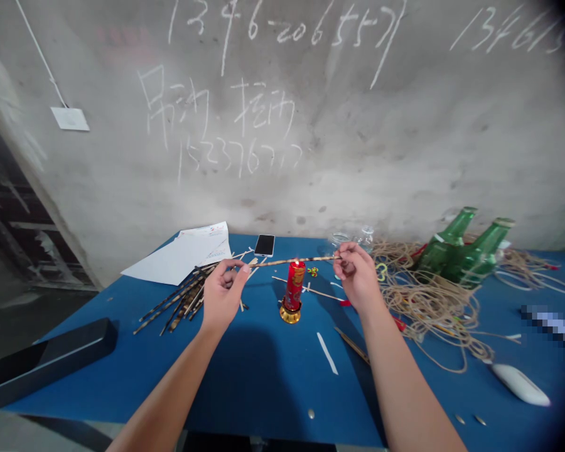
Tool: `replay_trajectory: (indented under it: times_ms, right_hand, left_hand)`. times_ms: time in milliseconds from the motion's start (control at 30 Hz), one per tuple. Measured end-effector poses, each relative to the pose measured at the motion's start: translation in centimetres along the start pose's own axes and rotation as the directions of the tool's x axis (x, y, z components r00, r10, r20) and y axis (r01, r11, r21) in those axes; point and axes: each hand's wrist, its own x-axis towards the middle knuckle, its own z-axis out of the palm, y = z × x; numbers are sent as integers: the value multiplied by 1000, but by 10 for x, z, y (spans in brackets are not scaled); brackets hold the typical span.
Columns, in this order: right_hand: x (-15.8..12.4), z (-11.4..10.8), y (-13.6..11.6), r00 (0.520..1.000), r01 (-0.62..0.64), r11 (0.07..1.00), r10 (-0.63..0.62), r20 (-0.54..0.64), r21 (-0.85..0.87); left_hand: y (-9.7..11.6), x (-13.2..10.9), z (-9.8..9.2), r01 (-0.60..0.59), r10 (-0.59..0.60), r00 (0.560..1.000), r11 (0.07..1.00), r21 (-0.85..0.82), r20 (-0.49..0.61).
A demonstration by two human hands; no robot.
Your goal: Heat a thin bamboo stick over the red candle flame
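Note:
A long thin bamboo stick [282, 262], mottled with dark scorch marks, runs level between my hands. My left hand [223, 294] pinches its near end, and my right hand [356, 273] pinches its far end. Its middle passes just over the small flame of a red candle [294, 285], which stands upright in a gold holder [290, 312]. Below and left of my left hand lies a pile of similar scorched sticks [181, 300]. A few pale sticks lie near the candle.
The blue table [249, 389] holds white paper [183, 257], a phone [264, 245], glass jars [339, 241], tangled twine [433, 307], green bottles [447, 245], a white mouse [520, 384] and a black case [47, 361]. A chalk-marked concrete wall [282, 113] rises behind the table.

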Motion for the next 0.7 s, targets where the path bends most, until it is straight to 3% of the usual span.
replay_trajectory:
  times_ms: [133, 700]
  right_hand:
    - [-1, 0, 0, 1000, -1, 1000, 1, 11, -7]
    - [1, 0, 0, 1000, 0, 1000, -1, -21, -28]
  left_hand:
    - [-3, 1, 0, 58, -56, 998, 996, -67, 40]
    - [-2, 1, 1, 71, -65, 996, 992, -101, 63]
